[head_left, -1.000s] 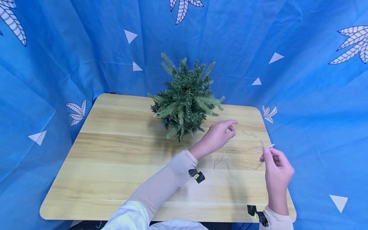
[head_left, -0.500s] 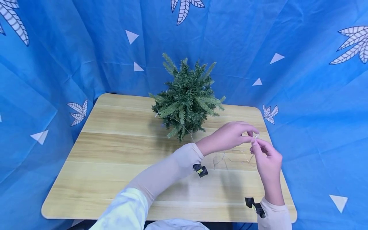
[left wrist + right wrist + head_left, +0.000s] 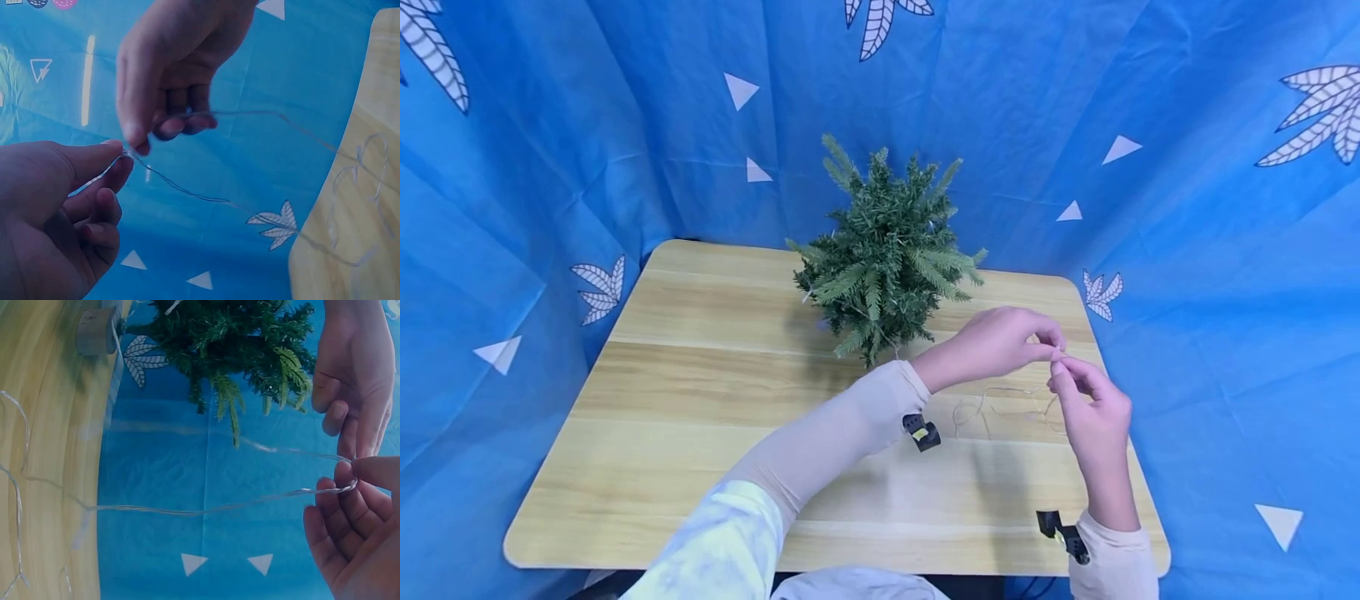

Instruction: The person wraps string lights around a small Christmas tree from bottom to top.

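A thin, clear string of fairy lights [image 3: 182, 189] runs between both hands above the right part of the table. My left hand [image 3: 1000, 342] pinches it between thumb and forefinger. Right against those fingertips, my right hand [image 3: 1097, 410] pinches the same wire with its thumb and fingers. In the right wrist view the string [image 3: 187, 511] bends in a narrow loop at the fingertips, and two lengths trail back toward the table. Part of it lies in loose loops on the wood below. The wire between the fingertips is partly hidden.
A small artificial fir tree [image 3: 887, 258] stands at the back middle of the wooden table [image 3: 700, 450], left of my hands. Its round wooden base [image 3: 95, 331] shows in the right wrist view. A blue patterned curtain [image 3: 1015, 100] hangs round the table's back and sides.
My left hand has moved right to the wire and now pinches it. My right hand has moved left and slightly up, bringing the string to meet the left fingertips.
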A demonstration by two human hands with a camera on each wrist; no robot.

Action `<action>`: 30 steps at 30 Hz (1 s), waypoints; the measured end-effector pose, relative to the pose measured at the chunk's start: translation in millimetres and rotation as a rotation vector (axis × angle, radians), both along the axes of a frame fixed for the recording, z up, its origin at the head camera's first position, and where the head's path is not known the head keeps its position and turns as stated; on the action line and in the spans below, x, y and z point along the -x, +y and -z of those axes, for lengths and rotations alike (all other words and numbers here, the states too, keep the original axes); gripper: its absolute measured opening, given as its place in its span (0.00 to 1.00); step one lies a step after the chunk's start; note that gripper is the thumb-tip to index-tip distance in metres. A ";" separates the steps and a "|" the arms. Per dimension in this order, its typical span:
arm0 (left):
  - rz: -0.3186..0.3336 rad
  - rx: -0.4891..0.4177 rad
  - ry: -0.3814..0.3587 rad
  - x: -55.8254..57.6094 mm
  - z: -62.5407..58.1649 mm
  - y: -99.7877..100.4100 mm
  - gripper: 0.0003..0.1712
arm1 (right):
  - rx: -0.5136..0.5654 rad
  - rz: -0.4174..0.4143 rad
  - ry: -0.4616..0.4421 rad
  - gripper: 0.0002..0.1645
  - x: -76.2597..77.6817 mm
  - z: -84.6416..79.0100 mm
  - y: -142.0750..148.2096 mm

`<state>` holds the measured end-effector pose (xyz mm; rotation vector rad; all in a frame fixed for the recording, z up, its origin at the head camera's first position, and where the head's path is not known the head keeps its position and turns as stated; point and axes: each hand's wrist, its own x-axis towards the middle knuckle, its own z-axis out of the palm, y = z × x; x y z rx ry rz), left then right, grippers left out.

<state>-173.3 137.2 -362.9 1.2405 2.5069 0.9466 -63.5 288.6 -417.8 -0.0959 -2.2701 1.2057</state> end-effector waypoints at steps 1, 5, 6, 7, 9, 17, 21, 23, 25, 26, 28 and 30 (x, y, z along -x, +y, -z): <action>0.003 0.008 0.012 2.2 -4.4 -1.0 0.08 | 0.002 0.008 -0.006 0.08 0.0 -0.3 -0.3; 0.009 0.020 0.035 12.4 -23.5 -4.8 0.08 | 0.016 0.034 -0.021 0.10 -0.2 -1.4 -1.3; 0.006 0.024 0.038 14.9 -28.1 -5.6 0.08 | 0.024 0.036 -0.022 0.11 -0.5 -1.4 -1.6; -0.001 0.026 0.036 17.1 -32.6 -6.2 0.07 | 0.035 0.038 -0.024 0.11 -0.8 -1.2 -2.1; -0.012 0.029 0.038 21.0 -40.4 -6.9 0.06 | 0.058 0.037 -0.024 0.12 -1.8 -0.4 -3.1; 0.003 0.060 0.047 26.3 -56.4 -9.5 0.06 | 0.087 0.030 -0.018 0.12 -6.6 5.6 -6.6; 0.006 0.031 0.054 32.4 -61.9 -12.6 0.07 | 0.096 0.037 -0.021 0.12 -7.6 7.4 -7.1; 0.006 0.000 0.023 37.1 -65.9 -14.1 0.07 | 0.109 0.042 -0.030 0.12 -8.0 8.2 -7.4; 0.003 -0.031 -0.007 42.5 -70.8 -15.2 0.06 | 0.119 0.049 -0.042 0.11 -8.3 9.3 -7.5; -0.002 -0.046 -0.017 45.4 -73.2 -15.7 0.06 | 0.128 0.052 -0.047 0.11 -8.3 9.8 -7.7; -0.018 -0.073 -0.039 51.1 -78.2 -16.9 0.05 | 0.141 0.054 -0.053 0.12 -8.4 10.7 -8.3; -0.041 -0.084 -0.054 56.8 -83.7 -17.6 0.05 | 0.148 0.051 -0.051 0.12 -8.1 11.1 -9.0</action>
